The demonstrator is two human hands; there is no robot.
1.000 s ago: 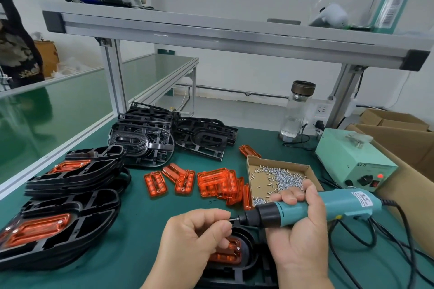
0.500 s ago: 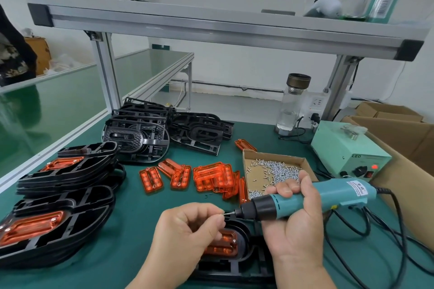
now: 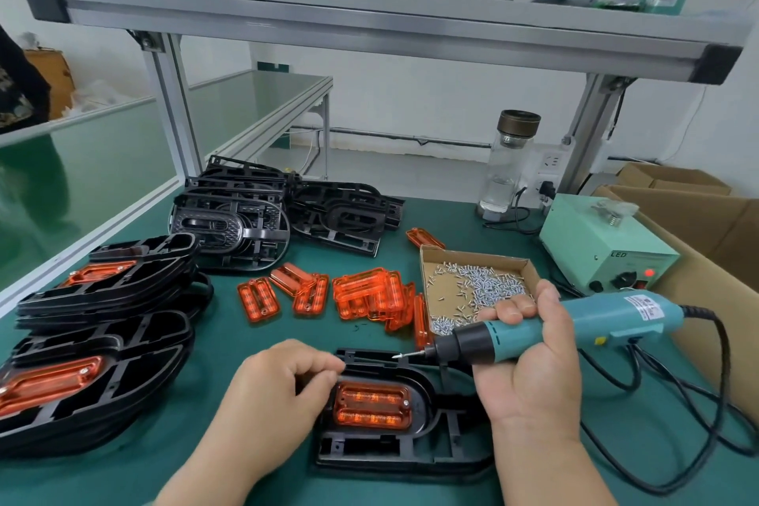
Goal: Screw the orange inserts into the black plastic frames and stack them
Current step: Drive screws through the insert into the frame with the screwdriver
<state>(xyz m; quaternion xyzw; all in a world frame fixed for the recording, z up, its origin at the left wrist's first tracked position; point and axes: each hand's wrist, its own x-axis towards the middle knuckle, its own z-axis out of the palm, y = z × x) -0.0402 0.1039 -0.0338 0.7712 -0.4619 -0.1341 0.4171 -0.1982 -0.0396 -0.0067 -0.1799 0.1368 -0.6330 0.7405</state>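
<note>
On the bench point(image 3: 230, 345) the black frame point(image 3: 425, 403) lies before us. Our right hand point(image 3: 530, 378) wraps its fingers round the screwdriver point(image 3: 595, 320). Our left hand point(image 3: 275, 394) curls at the frame's edge, and we cannot tell whether it pinches anything. The orange insert point(image 3: 371, 405) sits in the frame. We should stand the screw point(image 3: 397, 356) upright over its hole before driving.

A black frame point(image 3: 410, 452) lies flat with an orange insert point(image 3: 371, 405) seated in it. Loose inserts point(image 3: 361, 294) lie scattered behind that frame. Finished frames point(image 3: 123, 362) are stacked to its left, with bare frames point(image 3: 230, 226) piled farther back.
</note>
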